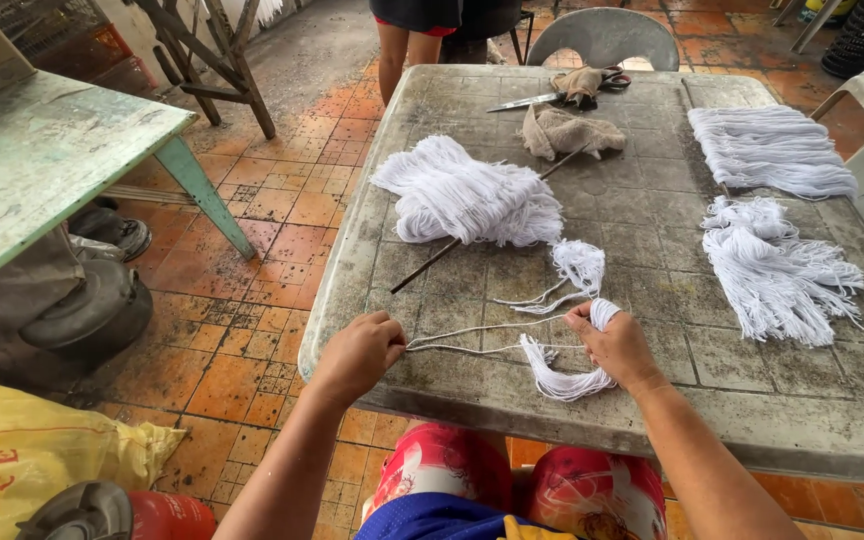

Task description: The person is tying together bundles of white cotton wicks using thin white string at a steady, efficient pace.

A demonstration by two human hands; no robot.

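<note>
My right hand (617, 345) grips a small bundle of white string (564, 378) near the front edge of the worn grey table (652, 230). My left hand (357, 355) pinches thin white strands (472, 338) that run tight across to the bundle. Just beyond lies a small loose tuft of string (578, 265). A big heap of white string (467, 198) rests on a thin stick (432, 262) at the table's middle left.
Two piles of cut white string (777, 265) (770, 148) lie on the right. Scissors (542, 98) and brown rags (567, 130) sit at the far end. A person's legs (407, 45) stand beyond. A green table (42, 150) and yellow bag (22, 445) are left.
</note>
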